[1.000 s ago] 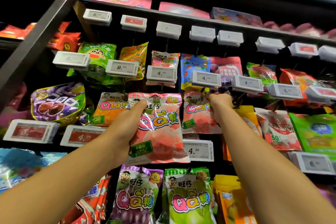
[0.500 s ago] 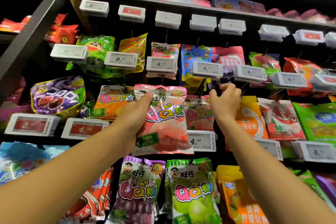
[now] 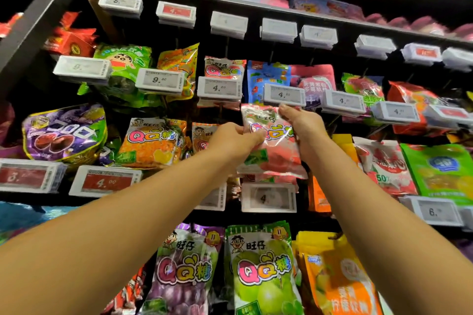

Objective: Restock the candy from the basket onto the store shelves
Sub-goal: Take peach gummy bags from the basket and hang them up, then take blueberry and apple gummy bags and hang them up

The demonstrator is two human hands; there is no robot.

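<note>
left hand [image 3: 231, 139]: fingers curled, pinching the left edge of the pink candy bag [image 3: 275, 151] about mid-height
right hand [image 3: 303, 123]: fingers curled, pinching the bag's top right corner, just under a white price tag [image 3: 284, 94] reading 4.20
pink candy bag: held up in front of the middle peg row, tilted slightly, top edge touching or just below that price tag; peg itself hidden, cannot tell if the bag is hooked on
far left: purple grape bag [image 3: 64, 132] hanging above a red price tag [image 3: 27, 178]
left of hands: orange QQ bag [image 3: 151, 143], red price tag marked 4.00 [image 3: 107, 183] below it
behind left hand: another QQ bag [image 3: 202, 138], partly hidden
below pink bag: white tag [image 3: 268, 198], digit 4 readable, rest blurred
bottom row: purple QQ bag [image 3: 184, 271], green apple QQ bag [image 3: 263, 271], orange-yellow bag [image 3: 337, 279]
right of hands: red and white bag marked 50% [image 3: 384, 166], green bag [image 3: 440, 171]
top shelf [image 3: 256, 6]: pink packs lying flat, row of white tags clipped under its edge
</note>
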